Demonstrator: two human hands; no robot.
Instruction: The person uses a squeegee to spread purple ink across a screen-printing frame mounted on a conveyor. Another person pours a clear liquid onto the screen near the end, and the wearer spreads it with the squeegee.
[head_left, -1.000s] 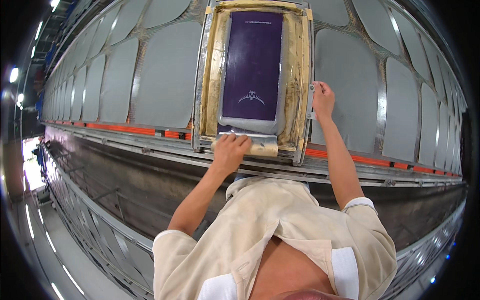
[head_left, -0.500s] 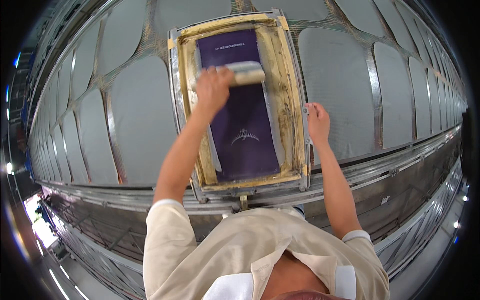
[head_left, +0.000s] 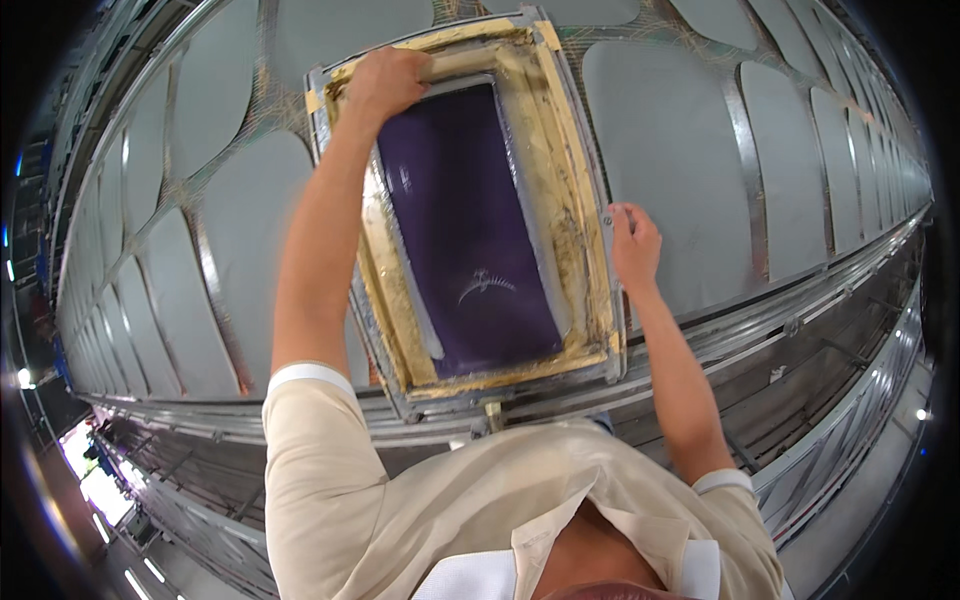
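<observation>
At the far end of a screen-printing frame (head_left: 582,205), closes the left hand (head_left: 388,82) around a pale squeegee (head_left: 457,66), with fingers bent over it from above. Has the squeegee directly under those fingers and jutting out to their right, just inside the frame's far rim and just beyond the purple print area (head_left: 465,190). Cannot tell how much of the squeegee lies hidden beneath the palm. Reaches the left forearm across the frame's left rim.

Sets the right hand (head_left: 636,243) at the frame's right side, well apart from the squeegee, with curled fingers touching a small metal bracket (head_left: 607,222); cannot tell whether closed around it. Bears, toward the near end of the print area, a pale arched emblem (head_left: 487,282). Shows grey panels (head_left: 675,160) on both sides, along a long surface (head_left: 265,100).
</observation>
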